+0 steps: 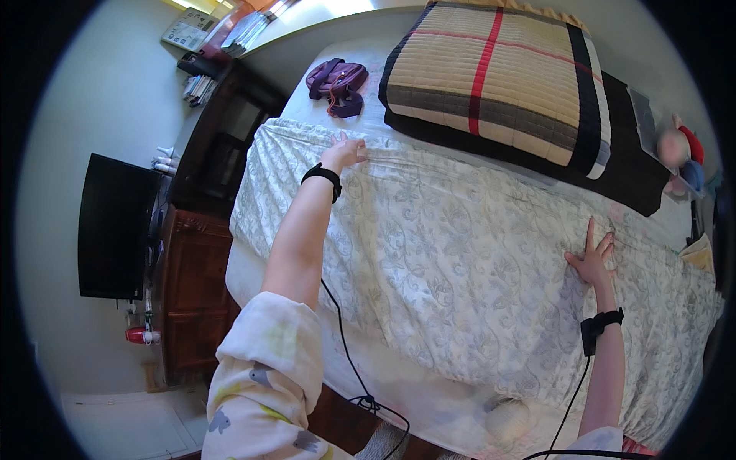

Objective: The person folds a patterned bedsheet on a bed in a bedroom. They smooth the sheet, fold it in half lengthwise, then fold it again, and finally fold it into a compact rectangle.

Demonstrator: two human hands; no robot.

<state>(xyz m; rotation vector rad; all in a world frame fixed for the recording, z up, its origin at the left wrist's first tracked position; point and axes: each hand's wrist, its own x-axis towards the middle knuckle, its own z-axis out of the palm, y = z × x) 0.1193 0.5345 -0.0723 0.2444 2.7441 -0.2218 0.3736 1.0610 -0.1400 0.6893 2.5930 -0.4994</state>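
A pale fabric cover [460, 276] with a grey leaf-and-vine pattern lies across the bed, creased along its far edge. Near that edge at the left, my left hand [343, 152] rests on the cloth with its fingers apart. My right hand [593, 261] is spread flat on the same cover farther right, the fingers pointing toward its far edge. Each wrist wears a black band, and thin cables hang near both arms. Beyond the cover sits a folded quilt [489, 75] with tan, black and red stripes, on top of a dark brown folded cloth [624, 167].
A purple bag [338, 80] with a strap lies on the white bed sheet [374, 54] beyond my left hand. Soft toys [681, 146] sit at the far right. Left of the bed are a wooden cabinet [198, 282] and a television [118, 227]. A cable [345, 333] hangs beside the near bed edge.
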